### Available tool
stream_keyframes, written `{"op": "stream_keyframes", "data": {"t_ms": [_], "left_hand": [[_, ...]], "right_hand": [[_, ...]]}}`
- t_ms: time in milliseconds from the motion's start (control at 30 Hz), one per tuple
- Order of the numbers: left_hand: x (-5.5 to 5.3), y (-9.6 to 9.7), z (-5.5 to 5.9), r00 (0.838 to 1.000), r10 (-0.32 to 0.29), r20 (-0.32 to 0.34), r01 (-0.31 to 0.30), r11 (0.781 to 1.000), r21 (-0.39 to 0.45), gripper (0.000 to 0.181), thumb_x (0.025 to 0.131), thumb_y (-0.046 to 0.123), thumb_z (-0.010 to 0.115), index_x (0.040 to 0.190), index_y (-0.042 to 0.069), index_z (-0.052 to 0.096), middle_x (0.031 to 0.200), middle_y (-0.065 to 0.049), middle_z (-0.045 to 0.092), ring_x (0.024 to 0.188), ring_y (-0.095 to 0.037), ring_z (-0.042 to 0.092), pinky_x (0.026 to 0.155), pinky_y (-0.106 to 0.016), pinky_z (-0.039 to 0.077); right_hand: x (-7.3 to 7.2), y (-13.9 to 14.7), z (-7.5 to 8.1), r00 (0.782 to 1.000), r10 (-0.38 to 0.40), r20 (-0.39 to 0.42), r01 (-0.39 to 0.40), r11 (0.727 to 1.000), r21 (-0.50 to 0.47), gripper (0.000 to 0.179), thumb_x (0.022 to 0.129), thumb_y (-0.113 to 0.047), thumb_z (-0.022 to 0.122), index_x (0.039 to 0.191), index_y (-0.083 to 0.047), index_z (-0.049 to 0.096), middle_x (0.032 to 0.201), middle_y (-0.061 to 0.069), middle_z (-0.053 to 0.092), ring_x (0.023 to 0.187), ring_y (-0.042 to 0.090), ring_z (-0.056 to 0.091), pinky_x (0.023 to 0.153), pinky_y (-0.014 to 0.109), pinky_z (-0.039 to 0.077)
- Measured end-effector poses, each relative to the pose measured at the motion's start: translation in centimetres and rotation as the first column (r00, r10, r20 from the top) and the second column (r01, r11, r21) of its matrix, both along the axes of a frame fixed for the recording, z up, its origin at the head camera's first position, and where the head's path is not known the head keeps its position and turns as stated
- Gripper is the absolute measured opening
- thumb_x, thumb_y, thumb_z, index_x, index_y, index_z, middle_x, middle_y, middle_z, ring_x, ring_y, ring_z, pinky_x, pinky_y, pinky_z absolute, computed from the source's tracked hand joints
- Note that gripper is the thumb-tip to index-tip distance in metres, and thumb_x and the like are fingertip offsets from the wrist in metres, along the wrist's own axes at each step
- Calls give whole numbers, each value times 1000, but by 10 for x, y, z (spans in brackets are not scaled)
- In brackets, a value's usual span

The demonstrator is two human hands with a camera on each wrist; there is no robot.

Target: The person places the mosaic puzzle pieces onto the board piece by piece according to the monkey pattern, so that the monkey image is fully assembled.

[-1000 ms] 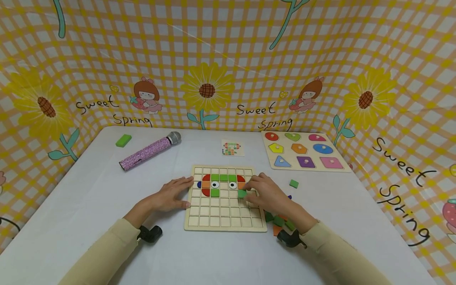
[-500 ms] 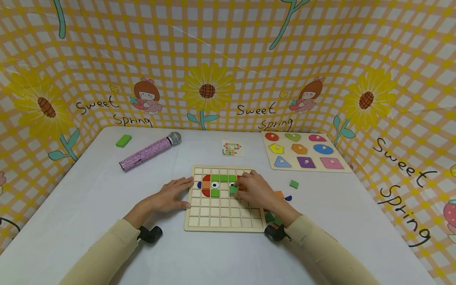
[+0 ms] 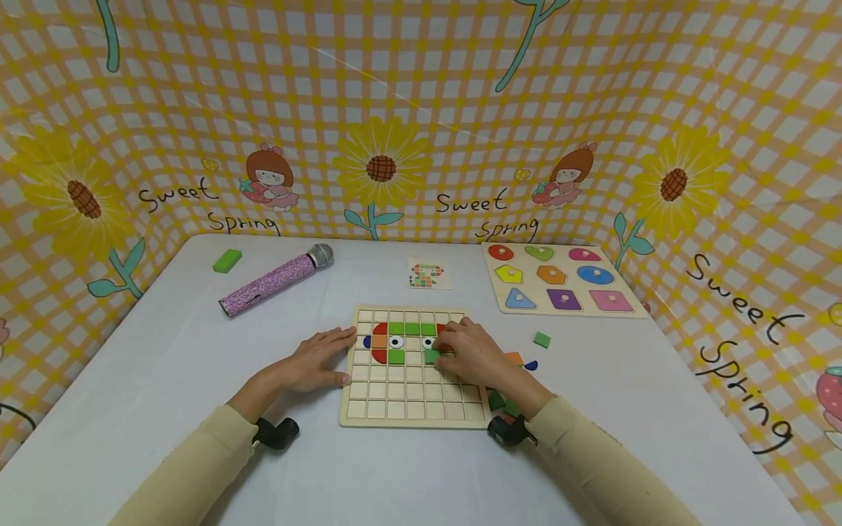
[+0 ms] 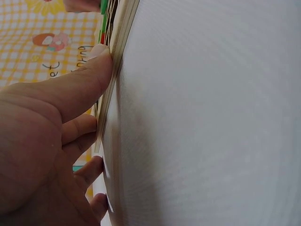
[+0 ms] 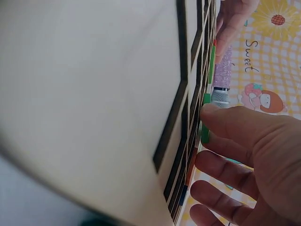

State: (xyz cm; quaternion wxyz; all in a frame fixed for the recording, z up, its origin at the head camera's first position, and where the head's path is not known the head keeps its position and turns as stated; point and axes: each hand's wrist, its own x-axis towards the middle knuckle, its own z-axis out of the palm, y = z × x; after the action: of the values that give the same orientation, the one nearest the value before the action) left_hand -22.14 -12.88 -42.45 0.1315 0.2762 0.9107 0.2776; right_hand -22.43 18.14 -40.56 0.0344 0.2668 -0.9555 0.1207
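Observation:
A wooden grid board (image 3: pixel 397 392) lies on the white table, with red, orange, green and blue tiles and two eye tiles (image 3: pixel 396 342) forming a shape in its upper rows. My left hand (image 3: pixel 309 363) rests along the board's left edge, the thumb (image 4: pixel 89 77) touching its side and the fingers extended. Below the right-hand eye, my right hand (image 3: pixel 470 354) pinches a green square tile (image 3: pixel 430 356) between thumb and index finger, at a cell of the grid. That hand covers part of the right side of the pattern. In the right wrist view the green tile (image 5: pixel 205 134) stands at the fingertips.
Loose green, orange and blue pieces (image 3: pixel 512 359) lie right of the board, partly under the right forearm; one green tile (image 3: pixel 542 340) sits apart. Behind are a picture card (image 3: pixel 429 273), a shape puzzle (image 3: pixel 539 299), a glittery pink microphone (image 3: pixel 270 285) and a green block (image 3: pixel 227 261).
My right hand has moved left with the green tile, from the right side of the pattern to the cell below the right-hand eye, then lowered slightly. The left hand stays put.

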Motion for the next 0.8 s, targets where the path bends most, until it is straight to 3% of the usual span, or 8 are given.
{"op": "stream_keyframes", "data": {"t_ms": [467,800], "left_hand": [[1,-1,-1,1000,4,-3,-4,1000,1,76,87,30,66,148,6,28,158,-13,21,144,-42,14,112,-67,12],[0,-1,-3,1000,5,1,-5,1000,-3,76,88,31,65,149,7,28,158,-13,20,145,-41,13,111,-67,11]], "right_hand": [[1,1,1,1000,0,-21,-1,1000,-12,24,77,-30,77,96,-15,73,95,-1,65,81,15,44,69,26,34],[6,30,18,997,-75,28,77,995,-68,27,81,-28,74,103,-12,72,101,3,65,89,19,46,79,36,40]]}}
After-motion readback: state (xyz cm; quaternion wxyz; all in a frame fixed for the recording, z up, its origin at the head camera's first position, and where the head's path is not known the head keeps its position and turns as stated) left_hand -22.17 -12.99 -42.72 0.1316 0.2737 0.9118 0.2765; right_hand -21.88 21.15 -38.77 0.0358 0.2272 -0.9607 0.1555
